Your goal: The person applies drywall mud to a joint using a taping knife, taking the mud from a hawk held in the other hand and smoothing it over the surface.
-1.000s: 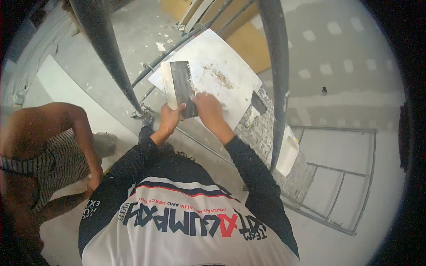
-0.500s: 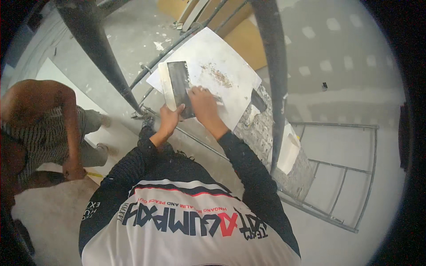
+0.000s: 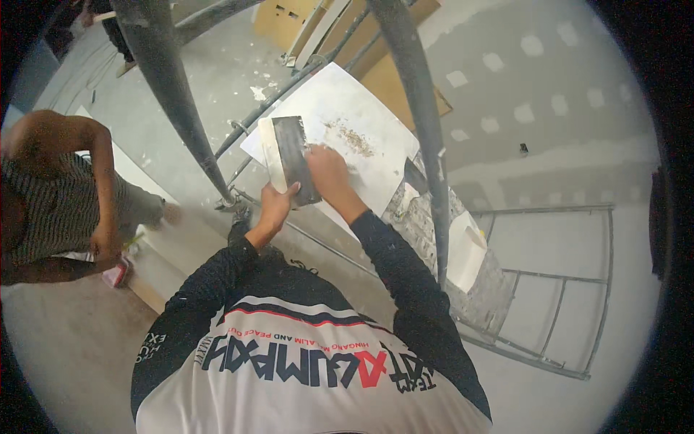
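Observation:
My left hand (image 3: 278, 206) grips the lower end of a wide flat knife, its pale strip (image 3: 272, 152) along the left side of a dark, smeared blade (image 3: 293, 141). My right hand (image 3: 327, 170) has its fingers curled against the blade’s right side; what they hold, if anything, is hidden. Beneath both lies a white board (image 3: 376, 123), sprinkled with brown crumbs (image 3: 354, 141), on a mottled scaffold platform (image 3: 491, 296). A dark flat piece (image 3: 414, 173) and a white folded piece (image 3: 466, 257) sit to its right.
Thick steel tubes (image 3: 170, 87) rise either side of the board. A co-worker (image 3: 58, 181) bends at the left, another person’s legs (image 3: 119, 36) show top left. A metal frame (image 3: 600, 282) is at the right, tan boards (image 3: 383, 79) behind.
The knife and my hands have shifted slightly down in view. The co-worker on the left has moved their arms and body, and another person's legs have appeared at the top left.

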Action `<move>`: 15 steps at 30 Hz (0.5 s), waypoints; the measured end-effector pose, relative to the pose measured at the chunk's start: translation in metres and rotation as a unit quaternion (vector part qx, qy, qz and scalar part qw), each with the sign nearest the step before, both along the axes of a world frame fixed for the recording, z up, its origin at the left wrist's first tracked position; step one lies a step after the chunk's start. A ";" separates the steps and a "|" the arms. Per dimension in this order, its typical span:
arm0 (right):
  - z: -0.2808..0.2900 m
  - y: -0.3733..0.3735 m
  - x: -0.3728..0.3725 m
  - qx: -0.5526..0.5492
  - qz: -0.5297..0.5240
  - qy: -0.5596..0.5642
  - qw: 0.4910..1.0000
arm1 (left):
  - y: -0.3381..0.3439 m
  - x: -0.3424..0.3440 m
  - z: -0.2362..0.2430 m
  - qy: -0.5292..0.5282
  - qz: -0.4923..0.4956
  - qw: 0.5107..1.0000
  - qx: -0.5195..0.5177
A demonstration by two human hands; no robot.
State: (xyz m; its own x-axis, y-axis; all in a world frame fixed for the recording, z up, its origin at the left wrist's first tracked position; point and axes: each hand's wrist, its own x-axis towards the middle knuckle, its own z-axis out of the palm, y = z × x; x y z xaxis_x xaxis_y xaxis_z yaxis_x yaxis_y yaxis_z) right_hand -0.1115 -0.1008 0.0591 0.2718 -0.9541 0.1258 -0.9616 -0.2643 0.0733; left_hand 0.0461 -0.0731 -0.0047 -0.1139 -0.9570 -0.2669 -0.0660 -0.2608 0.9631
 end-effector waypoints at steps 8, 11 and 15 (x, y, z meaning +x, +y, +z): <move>0.009 -0.026 0.011 -0.062 0.002 0.011 0.998 | 0.004 -0.003 0.008 0.133 0.014 0.989 0.059; 0.004 -0.025 0.005 -0.026 0.012 -0.029 0.999 | 0.005 0.001 0.005 0.090 0.026 0.996 0.001; 0.001 0.013 0.004 -0.005 0.012 -0.053 0.998 | 0.008 0.005 0.024 0.083 0.027 0.995 0.054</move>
